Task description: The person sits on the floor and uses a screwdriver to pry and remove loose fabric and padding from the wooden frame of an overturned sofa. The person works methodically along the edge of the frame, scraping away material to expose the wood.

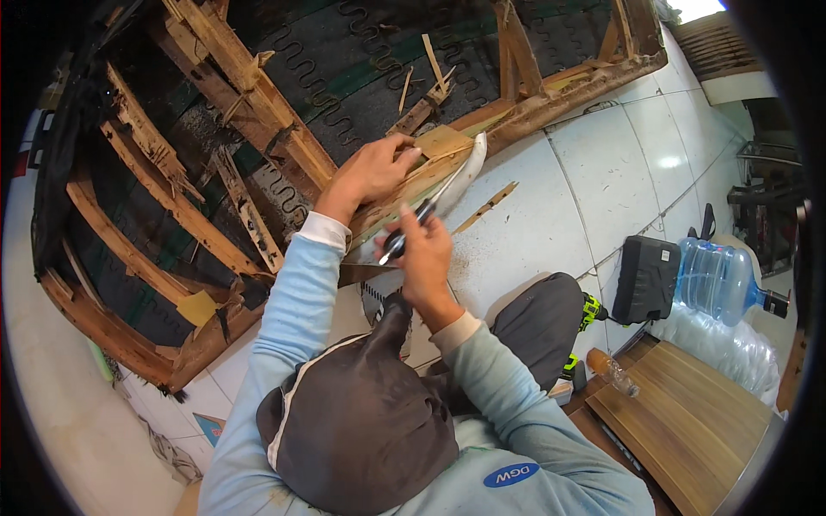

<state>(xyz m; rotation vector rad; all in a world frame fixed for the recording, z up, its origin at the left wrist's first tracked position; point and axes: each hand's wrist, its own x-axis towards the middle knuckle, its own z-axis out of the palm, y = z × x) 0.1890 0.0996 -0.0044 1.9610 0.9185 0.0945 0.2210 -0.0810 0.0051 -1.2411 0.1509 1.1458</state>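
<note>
- Brown wood made up the frame (280, 116), which lay just in front of the person, its wavy metal springs (297, 60) and dark lining exposed.
- Pale and slightly curved, the blade-like part of a black-handled tool (465, 172) lay across the rail (559, 96) of that frame, its far end just beside a small wood block (443, 142).
- Risk, as judged: the long end could have skidded along the rail toward the left hand (374, 176), since those fingers sat near its line; a sudden give in the wood would have caused it.
- Splintered slats (155, 129) looked brittle, so a hard push might have snapped more pieces loose or pricked a bare finger.
- The right hand (426, 258) had its grip wrapped around the black handle, the metal butt poking out toward the body and the tool aimed forward and rightward.
- The left hand reached over the rail, wrist bent and fingers curved near the block; whether they pinched it or merely steadied the wood, nobody could tell.
- Both forearms, in light blue sleeves (310, 275), converged so that the 2 hands worked near each other.
- On the tiled floor (619, 163), 1 loose wood strip (486, 207) lay beside the rail.
</note>
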